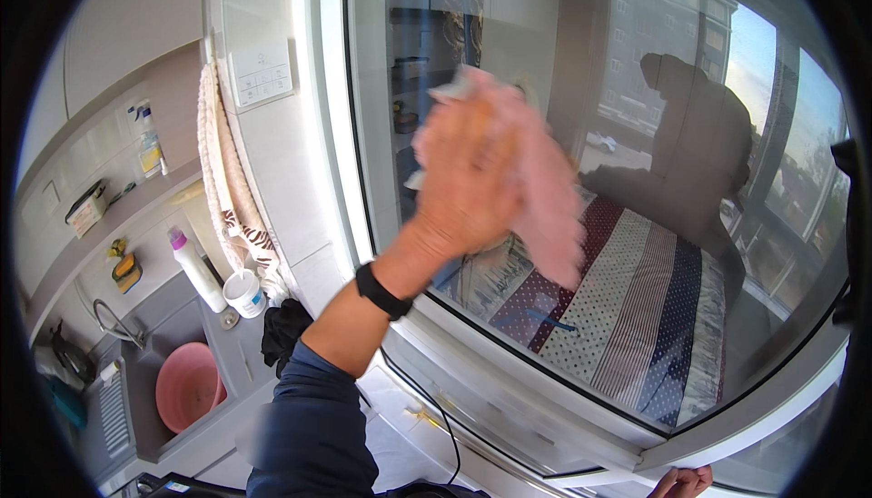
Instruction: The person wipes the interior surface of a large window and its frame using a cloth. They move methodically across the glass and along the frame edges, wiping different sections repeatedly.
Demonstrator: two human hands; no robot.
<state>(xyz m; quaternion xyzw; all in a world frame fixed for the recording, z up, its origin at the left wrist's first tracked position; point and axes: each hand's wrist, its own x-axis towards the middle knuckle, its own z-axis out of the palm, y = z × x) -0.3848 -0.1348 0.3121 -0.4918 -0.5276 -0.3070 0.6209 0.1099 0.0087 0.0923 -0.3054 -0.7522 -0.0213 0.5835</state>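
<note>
My left hand [468, 171], blurred by motion, presses a pink cloth [550, 203] against the window pane [536, 25]. The cloth spreads out beyond my fingers, and a pale edge of it shows above them. A black band [381, 292] circles that wrist, below which a dark blue sleeve [313, 416] covers the forearm. At the lower right, my right hand [683, 482] shows only in part, its fingers curled at the bottom edge of the white window frame [754, 421]. The glass carries a dark reflection of a person, and a patterned patchwork cover [627, 307] shows in it.
On the left, a grey sink [173, 330] holds a pink basin [189, 387]. Beside it stand a white bottle [197, 271] and a white tub [243, 293]. A towel [227, 171] hangs by the wall, with a black cloth [286, 330] lower down. A black cable [440, 407] runs below the window.
</note>
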